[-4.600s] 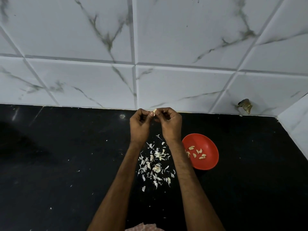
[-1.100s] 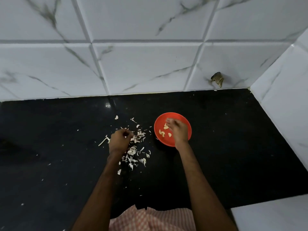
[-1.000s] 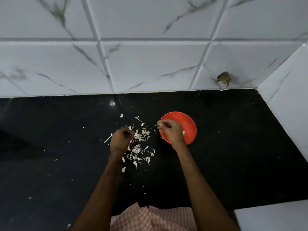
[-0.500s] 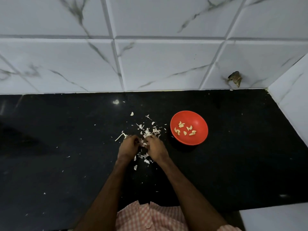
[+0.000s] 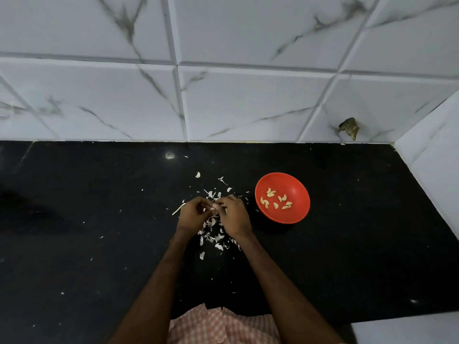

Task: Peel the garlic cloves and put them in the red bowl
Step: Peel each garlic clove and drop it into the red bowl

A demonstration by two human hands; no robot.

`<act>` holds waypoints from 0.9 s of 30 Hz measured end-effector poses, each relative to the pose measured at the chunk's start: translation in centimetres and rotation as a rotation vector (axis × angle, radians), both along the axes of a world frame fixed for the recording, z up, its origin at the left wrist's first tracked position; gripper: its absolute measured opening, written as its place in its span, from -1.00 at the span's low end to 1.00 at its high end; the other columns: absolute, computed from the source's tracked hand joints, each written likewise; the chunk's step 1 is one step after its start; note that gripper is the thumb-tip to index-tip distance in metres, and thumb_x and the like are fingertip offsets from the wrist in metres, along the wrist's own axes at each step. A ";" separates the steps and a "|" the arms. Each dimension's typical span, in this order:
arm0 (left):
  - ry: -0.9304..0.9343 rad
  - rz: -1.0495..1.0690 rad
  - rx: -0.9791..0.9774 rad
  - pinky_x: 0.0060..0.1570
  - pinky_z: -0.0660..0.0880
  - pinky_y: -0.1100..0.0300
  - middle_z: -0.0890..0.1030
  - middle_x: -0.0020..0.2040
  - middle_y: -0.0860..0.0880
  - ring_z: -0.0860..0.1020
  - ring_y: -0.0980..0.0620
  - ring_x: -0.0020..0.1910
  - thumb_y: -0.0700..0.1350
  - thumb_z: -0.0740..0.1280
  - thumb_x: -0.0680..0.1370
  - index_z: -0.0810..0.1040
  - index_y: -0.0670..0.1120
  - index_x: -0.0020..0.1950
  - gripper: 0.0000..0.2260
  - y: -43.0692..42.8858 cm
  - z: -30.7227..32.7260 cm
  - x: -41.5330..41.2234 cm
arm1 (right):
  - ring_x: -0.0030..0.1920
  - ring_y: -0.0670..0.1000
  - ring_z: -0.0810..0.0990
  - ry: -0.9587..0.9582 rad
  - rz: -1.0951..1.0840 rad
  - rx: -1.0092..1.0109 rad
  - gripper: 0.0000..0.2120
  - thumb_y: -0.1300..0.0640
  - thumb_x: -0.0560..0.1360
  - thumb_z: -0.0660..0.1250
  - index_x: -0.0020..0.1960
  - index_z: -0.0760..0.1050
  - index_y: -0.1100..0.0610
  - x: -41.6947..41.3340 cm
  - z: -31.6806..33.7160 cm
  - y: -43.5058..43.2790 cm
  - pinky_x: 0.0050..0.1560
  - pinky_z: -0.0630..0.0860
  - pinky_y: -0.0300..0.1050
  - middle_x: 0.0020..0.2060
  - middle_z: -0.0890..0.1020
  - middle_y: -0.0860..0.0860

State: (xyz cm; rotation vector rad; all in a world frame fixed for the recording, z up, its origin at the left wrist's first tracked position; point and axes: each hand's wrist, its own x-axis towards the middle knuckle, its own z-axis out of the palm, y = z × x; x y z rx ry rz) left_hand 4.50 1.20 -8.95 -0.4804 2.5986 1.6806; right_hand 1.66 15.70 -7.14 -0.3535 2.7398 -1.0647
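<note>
A small pale garlic clove (image 5: 215, 206) is pinched between the curled fingertips of the left hand (image 5: 192, 213) and the right hand (image 5: 233, 214), which are brought together knuckle to knuckle. How much skin is left on it cannot be told, as most of it is hidden by the fingers. The clove is held low over the black counter (image 5: 99, 219), directly above the heap of peels (image 5: 213, 237) near the middle of the surface, so that, as is judged, torn skin falls onto the same heap instead of being scattered. The red bowl (image 5: 295, 186) is set just to the right of the right hand, a little nearer the back edge where the tiled wall (image 5: 248, 100) is met and well short of the right-hand corner. This placing is judged to serve a short reach for the hand that drops each clove in. Several peeled cloves (image 5: 270, 193) are seen lying inside it, apart from the peels. A thin pale stalk piece (image 5: 178, 209) lies just left of the left hand.
</note>
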 end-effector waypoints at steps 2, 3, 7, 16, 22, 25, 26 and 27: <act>0.019 0.023 0.013 -0.20 0.57 0.24 0.69 -0.21 -0.02 0.64 0.04 -0.24 -0.27 0.57 0.42 0.65 -0.04 -0.11 -0.81 0.0 0.1 -0.1 | 0.05 -0.02 0.62 -0.026 -0.030 -0.066 -0.79 0.05 0.58 0.41 0.13 0.66 0.15 -0.2 0.0 -0.5 0.06 0.58 -0.06 0.03 0.68 0.02; 0.021 0.032 0.018 -0.17 0.59 0.17 0.70 -0.22 -0.03 0.66 -0.01 -0.22 -0.27 0.56 0.43 0.65 -0.01 -0.13 -0.81 -0.1 0.2 -0.2 | 0.00 -0.03 0.65 -0.051 -0.057 -0.106 -0.81 0.08 0.56 0.44 0.10 0.67 0.16 -0.3 0.0 -0.7 0.05 0.59 -0.05 -0.01 0.71 0.02; 0.029 0.022 0.053 -0.34 0.52 0.33 0.68 -0.24 0.00 0.59 0.26 -0.34 -0.29 0.53 0.47 0.66 -0.07 -0.10 -0.86 -0.2 0.6 -0.2 | -0.07 -0.09 0.68 -0.149 -0.233 -0.319 -0.94 0.23 0.50 0.49 -0.03 0.68 0.13 -0.7 0.0 -0.9 0.05 0.64 -0.06 -0.12 0.72 -0.03; 0.000 0.054 0.257 -0.49 0.43 0.34 0.71 -0.19 -0.16 0.54 0.17 -0.44 -0.22 0.44 0.57 0.68 -0.18 0.01 -0.95 0.1 1.5 -0.3 | -0.10 0.02 0.72 -0.218 -0.317 -0.508 -0.91 0.33 0.49 0.48 -0.06 0.67 0.17 -1.1 0.3 -1.1 -0.07 0.70 0.10 -0.15 0.69 0.00; 0.060 0.145 0.319 -0.46 0.45 0.31 0.71 -0.22 -0.09 0.55 0.17 -0.43 -0.20 0.46 0.55 0.70 -0.17 0.00 -0.93 0.0 2.3 -0.7 | 0.03 -0.12 0.62 -0.019 -0.156 -0.337 -0.89 0.18 0.50 0.50 0.02 0.67 0.07 -1.3 0.9 -0.7 0.09 0.55 -0.20 -0.01 0.65 -0.07; 0.030 0.109 0.352 -0.54 0.41 0.24 0.62 -0.39 -0.02 0.45 0.10 -0.52 -0.24 0.44 0.57 0.69 -0.20 0.02 -0.93 0.2 2.7 -0.8 | -0.05 -0.14 0.66 -0.054 -0.156 -0.344 -0.90 0.21 0.50 0.50 -0.01 0.65 0.07 -1.4 1.4 -0.4 0.03 0.61 -0.17 -0.09 0.70 -0.07; 0.021 0.106 0.349 -0.55 0.40 0.24 0.59 -0.42 0.00 0.43 0.09 -0.54 -0.25 0.43 0.57 0.69 -0.21 0.03 -0.92 0.2 2.7 -0.8 | -0.07 -0.15 0.67 -0.072 -0.151 -0.350 -0.90 0.23 0.50 0.49 -0.04 0.64 0.06 -1.4 1.5 -0.4 0.00 0.62 -0.17 -0.12 0.70 -0.07; 0.014 0.108 0.334 -0.55 0.39 0.24 0.58 -0.43 0.02 0.42 0.10 -0.54 -0.25 0.42 0.58 0.68 -0.21 0.03 -0.93 0.2 2.7 -0.9 | -0.10 -0.16 0.68 -0.078 -0.148 -0.349 -0.89 0.24 0.50 0.49 -0.05 0.63 0.05 -1.5 1.4 -0.3 -0.02 0.62 -0.17 -0.15 0.70 -0.07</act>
